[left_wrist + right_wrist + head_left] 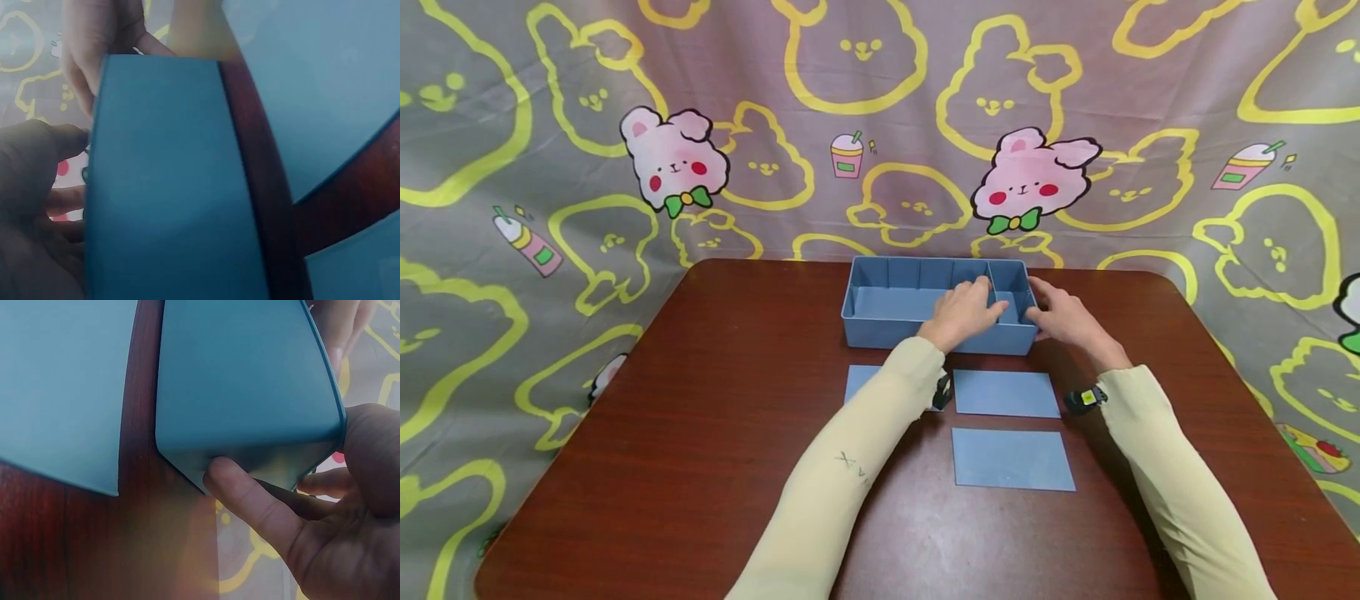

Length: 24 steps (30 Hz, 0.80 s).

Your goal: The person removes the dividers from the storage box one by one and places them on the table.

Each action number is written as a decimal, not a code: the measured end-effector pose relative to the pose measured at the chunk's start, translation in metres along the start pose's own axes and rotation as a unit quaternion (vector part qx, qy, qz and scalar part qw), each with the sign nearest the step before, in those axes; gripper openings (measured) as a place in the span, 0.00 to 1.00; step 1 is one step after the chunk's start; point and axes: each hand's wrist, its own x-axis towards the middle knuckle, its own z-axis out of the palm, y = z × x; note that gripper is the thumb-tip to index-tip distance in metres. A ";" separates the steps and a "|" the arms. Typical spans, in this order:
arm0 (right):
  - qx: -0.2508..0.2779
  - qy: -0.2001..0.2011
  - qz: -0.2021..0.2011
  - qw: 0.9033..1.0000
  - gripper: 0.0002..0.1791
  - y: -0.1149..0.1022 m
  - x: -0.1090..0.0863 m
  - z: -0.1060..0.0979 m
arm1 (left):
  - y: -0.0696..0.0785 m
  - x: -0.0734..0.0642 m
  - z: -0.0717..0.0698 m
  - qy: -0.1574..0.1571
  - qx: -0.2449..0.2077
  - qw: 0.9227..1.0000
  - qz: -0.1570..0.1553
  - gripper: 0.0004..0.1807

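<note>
A long blue box with an open top stands toward the back of the table, one divider crossing it near its right end. From above, my left hand reaches over the front wall, fingers and thumb on either side of the divider. Much of that hand's grip is hidden by the front wall in the left wrist view. My right hand holds the box's right end, thumb at the rim. In the right wrist view, one finger lies along the outside of the end wall.
Flat blue rectangular panels lie on the brown table in front of the box: one at the right, another nearer panel, and a left panel partly covered by my left sleeve. A patterned cloth hangs behind the table.
</note>
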 end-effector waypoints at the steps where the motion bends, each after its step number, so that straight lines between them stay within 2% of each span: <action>1: 0.000 -0.001 0.000 1.000 0.39 0.000 0.000 0.000 | 0.000 0.001 0.002 -0.004 -0.001 1.000 -0.005 0.28; 5: -0.005 -0.003 0.003 1.000 0.39 -0.001 0.000 0.000 | -0.002 0.002 0.008 -0.015 -0.011 1.000 -0.022 0.32; 9: -0.013 -0.001 0.004 1.000 0.39 -0.003 0.000 0.000 | -0.002 0.001 0.011 -0.011 -0.021 0.999 -0.033 0.35; 17: -0.020 0.005 0.003 1.000 0.39 -0.002 -0.001 0.000 | -0.002 0.001 0.013 -0.018 -0.012 0.999 -0.045 0.43; 24: -0.018 0.001 0.002 1.000 0.39 -0.001 0.000 0.000 | -0.001 0.001 0.013 -0.033 -0.008 0.998 -0.058 0.39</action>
